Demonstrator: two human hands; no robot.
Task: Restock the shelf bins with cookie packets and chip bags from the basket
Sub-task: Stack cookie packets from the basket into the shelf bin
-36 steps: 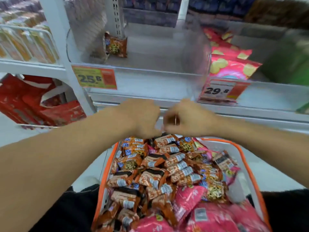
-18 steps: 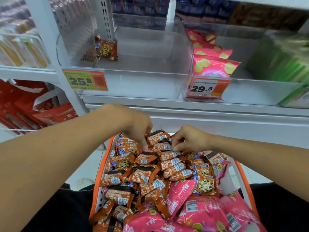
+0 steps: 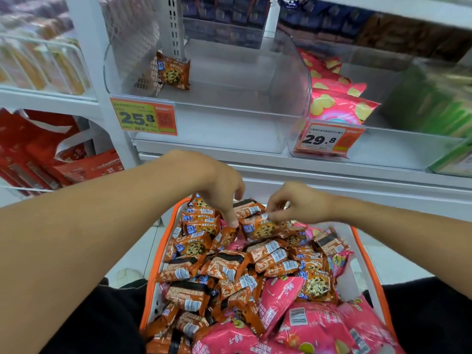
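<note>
Both hands have dropped from twelve o'clock into the basket (image 3: 367, 254): the left hand (image 3: 219, 190) pinches a cookie packet (image 3: 226, 236), the right hand (image 3: 298, 205) pinches another (image 3: 260, 227), so loading the near-empty bin (image 3: 204, 123) at twelve o'clock likely follows.

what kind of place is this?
Most likely a shop's snack aisle: clear shelf bins carry price tags, and an orange basket of cookie packets waits below for restocking.
</note>
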